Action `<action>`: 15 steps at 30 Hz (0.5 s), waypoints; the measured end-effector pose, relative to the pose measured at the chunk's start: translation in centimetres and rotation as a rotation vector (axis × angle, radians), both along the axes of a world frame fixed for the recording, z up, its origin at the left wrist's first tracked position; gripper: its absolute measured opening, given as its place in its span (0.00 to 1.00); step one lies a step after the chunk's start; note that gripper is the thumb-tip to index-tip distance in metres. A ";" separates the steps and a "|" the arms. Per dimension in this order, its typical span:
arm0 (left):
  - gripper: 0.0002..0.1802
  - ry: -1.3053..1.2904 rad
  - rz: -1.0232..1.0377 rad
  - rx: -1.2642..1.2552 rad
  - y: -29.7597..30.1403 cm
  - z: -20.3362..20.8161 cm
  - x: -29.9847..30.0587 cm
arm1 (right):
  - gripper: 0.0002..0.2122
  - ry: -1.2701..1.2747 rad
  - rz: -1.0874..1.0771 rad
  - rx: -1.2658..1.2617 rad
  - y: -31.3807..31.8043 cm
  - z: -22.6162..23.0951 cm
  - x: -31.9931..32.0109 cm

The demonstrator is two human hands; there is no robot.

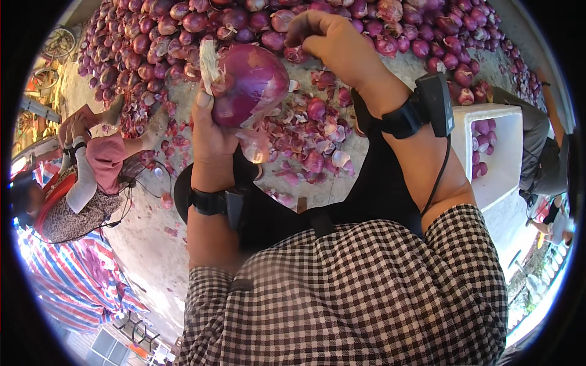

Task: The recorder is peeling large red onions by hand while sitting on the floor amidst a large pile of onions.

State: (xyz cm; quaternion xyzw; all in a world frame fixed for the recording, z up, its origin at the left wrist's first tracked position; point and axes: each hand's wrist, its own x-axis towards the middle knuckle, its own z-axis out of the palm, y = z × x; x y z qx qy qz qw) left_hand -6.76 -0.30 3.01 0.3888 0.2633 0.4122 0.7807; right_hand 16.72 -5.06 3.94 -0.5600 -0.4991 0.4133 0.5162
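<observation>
My left hand (pixel 210 131) grips a large red onion (pixel 250 82) from below, with its dry root end turned to the left. My right hand (pixel 332 39) is raised just right of the onion, fingers curled inward, apparently with nothing in them. Both wrists carry black bands with small devices. Behind the hands a big pile of red onions (pixel 183 36) stretches over the concrete ground. Loose purple peels (pixel 305 140) lie scattered under my hands.
A white crate (pixel 506 152) with a few onions in it stands at the right. A person in pink (pixel 91 177) sits at the left by a striped tarp (pixel 79 274). Another person's leg (pixel 534 134) shows at the far right.
</observation>
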 end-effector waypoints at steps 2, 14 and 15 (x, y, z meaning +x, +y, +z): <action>0.36 0.055 -0.003 0.060 -0.2 0.8 0.7 | 0.14 0.023 0.097 -0.018 -0.1 -0.4 -0.3; 0.40 0.198 -0.104 0.272 0.0 0.7 1.0 | 0.20 -0.160 0.280 -0.073 -1.3 1.4 -1.3; 0.40 0.163 -0.099 0.240 0.0 0.5 1.0 | 0.20 -0.169 0.280 -0.084 -1.3 1.4 -1.3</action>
